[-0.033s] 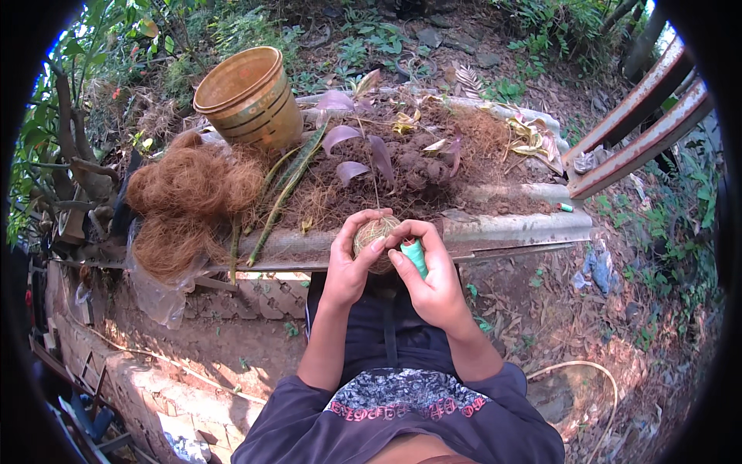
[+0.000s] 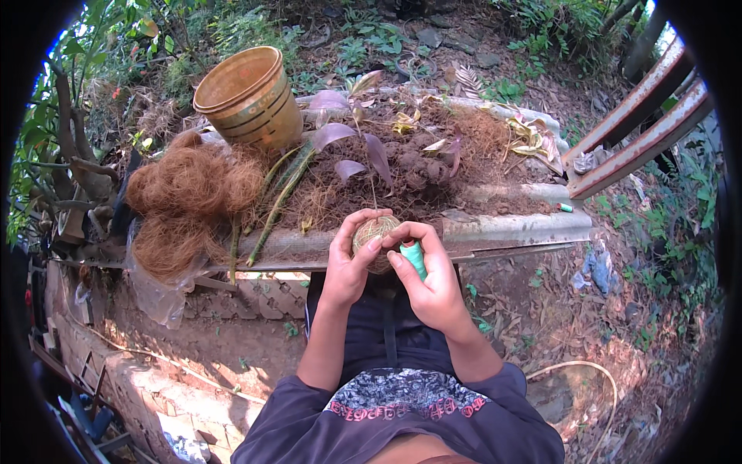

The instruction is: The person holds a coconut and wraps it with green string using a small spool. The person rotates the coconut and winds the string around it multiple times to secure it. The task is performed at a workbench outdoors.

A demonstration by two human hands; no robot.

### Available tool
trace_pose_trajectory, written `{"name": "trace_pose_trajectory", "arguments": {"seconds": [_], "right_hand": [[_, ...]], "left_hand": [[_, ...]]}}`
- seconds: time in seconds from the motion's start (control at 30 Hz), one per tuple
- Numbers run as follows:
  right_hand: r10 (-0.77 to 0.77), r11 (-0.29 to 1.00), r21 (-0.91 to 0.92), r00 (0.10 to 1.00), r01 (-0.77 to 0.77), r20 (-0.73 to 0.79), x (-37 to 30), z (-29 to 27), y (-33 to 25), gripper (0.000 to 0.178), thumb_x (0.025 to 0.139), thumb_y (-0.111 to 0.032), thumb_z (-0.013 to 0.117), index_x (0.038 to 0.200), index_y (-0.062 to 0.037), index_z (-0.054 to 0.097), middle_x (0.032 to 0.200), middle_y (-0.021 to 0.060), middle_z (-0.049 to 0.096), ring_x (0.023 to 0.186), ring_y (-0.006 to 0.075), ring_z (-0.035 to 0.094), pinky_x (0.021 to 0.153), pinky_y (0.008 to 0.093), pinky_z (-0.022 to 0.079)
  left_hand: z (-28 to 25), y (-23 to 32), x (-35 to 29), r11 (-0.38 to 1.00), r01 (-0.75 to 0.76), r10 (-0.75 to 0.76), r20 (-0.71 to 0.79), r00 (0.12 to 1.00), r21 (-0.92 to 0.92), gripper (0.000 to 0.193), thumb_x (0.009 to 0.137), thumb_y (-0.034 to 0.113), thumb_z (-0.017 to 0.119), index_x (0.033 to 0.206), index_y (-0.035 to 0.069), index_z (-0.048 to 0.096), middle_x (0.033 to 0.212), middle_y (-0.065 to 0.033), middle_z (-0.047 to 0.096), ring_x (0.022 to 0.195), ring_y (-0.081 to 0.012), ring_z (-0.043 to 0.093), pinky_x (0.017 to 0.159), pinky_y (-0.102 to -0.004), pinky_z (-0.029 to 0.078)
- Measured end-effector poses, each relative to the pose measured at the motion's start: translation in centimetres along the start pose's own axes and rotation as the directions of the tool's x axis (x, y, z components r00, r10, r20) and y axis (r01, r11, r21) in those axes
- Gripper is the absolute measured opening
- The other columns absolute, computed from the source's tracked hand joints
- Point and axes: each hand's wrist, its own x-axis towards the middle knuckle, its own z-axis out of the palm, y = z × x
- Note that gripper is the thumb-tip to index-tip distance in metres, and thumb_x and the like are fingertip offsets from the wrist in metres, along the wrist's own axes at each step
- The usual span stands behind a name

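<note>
A round plant ball (image 2: pixel 376 233) wound with pale thread sits in my left hand (image 2: pixel 346 267), whose fingers curl around its left side. From the ball's top rises a thin stem with several purple leaves (image 2: pixel 376 158). In my right hand (image 2: pixel 433 282) a spool of green thread (image 2: pixel 414 258) is tucked against the palm. The right thumb and forefinger pinch together at the ball's right side; any thread between them is too fine to make out. Both hands are in front of the bench's near edge, and part of the ball is hidden behind the fingers.
The corrugated bench (image 2: pixel 518 230) bears dark soil (image 2: pixel 417 166), a heap of brown coconut fibre (image 2: pixel 193 182) and green cut stalks (image 2: pixel 282 203). A tan bucket (image 2: pixel 251 97) leans at the back left. Rusty metal posts (image 2: pixel 641 143) stand at the right; a small green item (image 2: pixel 566 207) lies near them.
The purple leaves have shifted slightly left and downward as the plant tilts a little. Both hands stay almost where they were, still at the ball.
</note>
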Motion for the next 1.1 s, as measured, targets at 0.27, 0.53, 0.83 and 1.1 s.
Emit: {"name": "trace_pose_trajectory", "arguments": {"seconds": [0.27,0.53,0.83,1.1], "right_hand": [[-0.04,0.999,-0.026,0.993,0.044,0.114,-0.5,0.1,-1.3,0.019,0.089,-0.003,0.053,0.108,-0.0014,0.051,0.095,0.0096,0.059,0.087,0.0148,0.058,0.077,0.0281,0.045],[-0.106,0.978,-0.141,0.952,0.152,0.289,-0.9,1.3,-2.2,0.015,0.087,-0.001,0.054,0.101,-0.0017,0.054,0.096,0.0133,0.06,0.088,0.0288,0.064,0.073,0.0351,0.05],[0.012,0.995,-0.096,0.965,0.014,0.264,-1.3,0.7,-1.5,0.013,0.086,0.0,0.055,0.099,0.0002,0.055,0.094,0.0108,0.061,0.086,0.0207,0.063,0.076,0.0313,0.049],[0.103,0.99,0.06,0.952,-0.125,0.289,-1.9,0.4,0.0,0.013,0.089,-0.005,0.054,0.101,0.0,0.056,0.091,0.0066,0.061,0.088,0.0123,0.058,0.08,0.0278,0.046]], "left_hand": [[0.1,0.6,0.3,0.989,0.033,-0.044,-0.08,0.996,-0.141,0.054,0.076,0.02,0.06,0.123,0.001,0.041,0.107,-0.0132,0.056,0.097,-0.0204,0.059,0.086,-0.034,0.05],[-0.5,-0.6,0.4,0.998,-0.054,0.056,-0.13,0.99,0.019,0.045,0.08,0.014,0.06,0.121,0.001,0.045,0.11,-0.0102,0.053,0.099,-0.0153,0.055,0.085,-0.0306,0.047],[0.2,0.9,0.3,0.94,-0.048,0.018,-0.093,0.996,-0.336,0.049,0.087,0.015,0.058,0.128,0.003,0.035,0.113,-0.0132,0.054,0.101,-0.0197,0.058,0.085,-0.0347,0.051],[0.4,0.7,0.2,0.944,-0.035,-0.002,-0.111,0.994,-0.328,0.049,0.09,0.024,0.053,0.13,0.003,0.034,0.114,-0.0133,0.053,0.104,-0.0225,0.057,0.087,-0.0383,0.05]]}}
